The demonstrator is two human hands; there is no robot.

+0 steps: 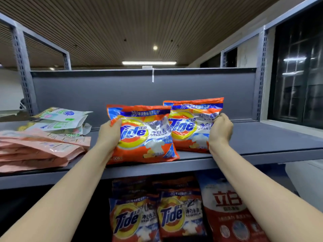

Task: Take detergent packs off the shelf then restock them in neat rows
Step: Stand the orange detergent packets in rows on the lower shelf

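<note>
Head cam: two orange Tide packs stand side by side on the grey shelf (262, 137), roughly upright and leaning back a bit. The front Tide pack (141, 135) sits near the shelf's front edge and overlaps the back Tide pack (192, 126), which is just behind it to the right. The left hand (111, 133) has its grip clenched on the front pack's left edge, thumb across the face. The right hand (221, 130) pinches the back pack's right edge with curled fingers.

Handling-wise, these look like soft, crinkly film bags of powder, so I'd guess they're floppy, a bit slick and bottom-heavy. Holding the side edges mid-height seems fine for nudging them into line; for lifting I'd go lower or support the base, since the film may slide.

A pile of pink pouches (40, 149) lies flat at the left, with more Tide packs (157, 217) on the shelf below.
</note>
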